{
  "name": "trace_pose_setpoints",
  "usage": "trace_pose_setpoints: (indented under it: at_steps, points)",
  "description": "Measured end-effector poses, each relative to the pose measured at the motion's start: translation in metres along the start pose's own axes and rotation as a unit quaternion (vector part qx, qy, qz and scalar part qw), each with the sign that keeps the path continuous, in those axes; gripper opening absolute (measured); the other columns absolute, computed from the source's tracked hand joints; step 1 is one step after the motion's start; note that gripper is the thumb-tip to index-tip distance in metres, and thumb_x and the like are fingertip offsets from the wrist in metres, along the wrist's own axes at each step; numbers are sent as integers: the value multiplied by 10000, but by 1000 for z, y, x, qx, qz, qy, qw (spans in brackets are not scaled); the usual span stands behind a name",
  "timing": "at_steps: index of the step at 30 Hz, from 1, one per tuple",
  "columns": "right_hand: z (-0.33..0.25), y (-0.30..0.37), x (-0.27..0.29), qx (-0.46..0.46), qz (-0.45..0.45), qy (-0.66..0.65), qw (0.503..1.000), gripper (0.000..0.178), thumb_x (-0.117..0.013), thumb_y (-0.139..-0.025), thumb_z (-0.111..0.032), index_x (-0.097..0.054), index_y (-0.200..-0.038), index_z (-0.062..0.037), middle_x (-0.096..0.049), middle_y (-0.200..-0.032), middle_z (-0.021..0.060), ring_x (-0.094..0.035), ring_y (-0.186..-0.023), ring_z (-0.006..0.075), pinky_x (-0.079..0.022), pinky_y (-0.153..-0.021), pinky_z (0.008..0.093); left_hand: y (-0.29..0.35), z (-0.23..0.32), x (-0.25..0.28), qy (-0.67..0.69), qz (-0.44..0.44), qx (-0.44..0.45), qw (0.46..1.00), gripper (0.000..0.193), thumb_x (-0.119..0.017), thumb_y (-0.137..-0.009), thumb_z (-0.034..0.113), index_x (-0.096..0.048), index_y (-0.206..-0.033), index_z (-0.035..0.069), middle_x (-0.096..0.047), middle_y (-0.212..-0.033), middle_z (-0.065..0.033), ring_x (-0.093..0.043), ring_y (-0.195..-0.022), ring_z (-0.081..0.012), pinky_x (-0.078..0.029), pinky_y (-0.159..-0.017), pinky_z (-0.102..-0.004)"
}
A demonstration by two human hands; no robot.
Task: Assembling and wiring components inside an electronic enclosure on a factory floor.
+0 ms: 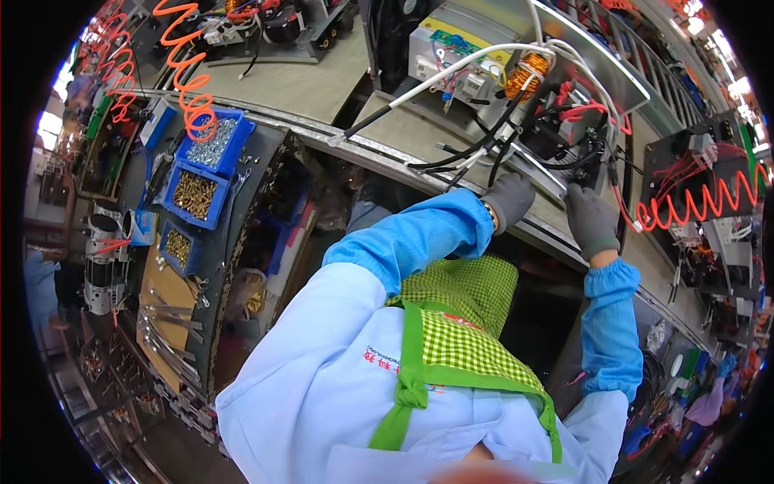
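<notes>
An open metal chassis stands on the bench in front of me, carrying a copper-wound coil, a white block with terminals and loose black and white cables. My left hand, in a grey glove, is curled at the chassis's front edge, just below the black cable ends. What its fingers hold is hidden. At the front right corner, my right hand, also gloved in grey, has its fingers closed against the chassis edge, beside black parts and red wires.
To the left, blue bins of screws and other small hardware sit on a side table with flat metal strips. Orange coiled hoses hang at the upper left, another at the right. More part-built units line the bench.
</notes>
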State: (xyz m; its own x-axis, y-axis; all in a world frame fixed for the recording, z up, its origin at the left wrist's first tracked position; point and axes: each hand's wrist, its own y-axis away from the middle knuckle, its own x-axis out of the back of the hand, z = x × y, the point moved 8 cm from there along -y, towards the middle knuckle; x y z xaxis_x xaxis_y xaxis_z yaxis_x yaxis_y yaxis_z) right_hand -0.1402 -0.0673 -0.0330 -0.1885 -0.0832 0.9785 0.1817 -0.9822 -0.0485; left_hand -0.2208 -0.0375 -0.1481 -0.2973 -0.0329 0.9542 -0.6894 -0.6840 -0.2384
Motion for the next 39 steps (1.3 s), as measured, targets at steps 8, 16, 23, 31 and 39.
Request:
trace_pose_setpoints:
  at_steps: [8, 16, 23, 31, 39]
  points:
    - [-4, -28, -24, 21, 55, -78, 995, 149, -539, -883, -221, -553, -935, -82, -602, -803, 165, -594, -714, 374, -467, -596, 467, 16, 6, 25, 151, 39, -31, 987, 159, -570, -750, 94, -555, -907, 69, -551, -914, -144, -590, -848, -333, -493, -704, -445]
    - [14, -51, -53, 32, 127, -95, 987, 199, -528, -887, -266, -580, -891, -74, -615, -799, 154, -598, -724, 358, -469, -634, 449, 3, -24, 4, 412, 90, 108, 900, 223, -576, -801, 136, -546, -1003, 45, -614, -938, -206, -640, -843, -309, -520, -713, -393]
    - [31, -65, -65, 68, 76, -177, 979, 232, -538, -870, -276, -652, -890, -75, -639, -819, 172, -602, -777, 360, -468, -691, 455, 0, -11, 18, 536, 150, 39, 830, 271, -611, -819, 140, -618, -1070, 39, -663, -918, -97, -642, -828, -166, -514, -744, -309]
    - [28, -82, -57, 169, -50, -271, 946, 281, -554, -838, -251, -673, -956, -26, -647, -879, 191, -607, -796, 355, -476, -724, 418, -40, 5, -38, 698, 77, 188, 687, 340, -608, -821, 101, -559, -1136, -17, -652, -1013, -152, -646, -923, -213, -520, -801, -327]
    - [33, -82, -54, 232, -28, -228, 945, 244, -582, -832, -204, -677, -951, -14, -661, -854, 183, -623, -768, 345, -491, -708, 398, -56, 13, -49, 660, 92, 260, 699, 287, -603, -829, 134, -584, -1074, -12, -674, -925, -147, -674, -816, -232, -545, -683, -325]
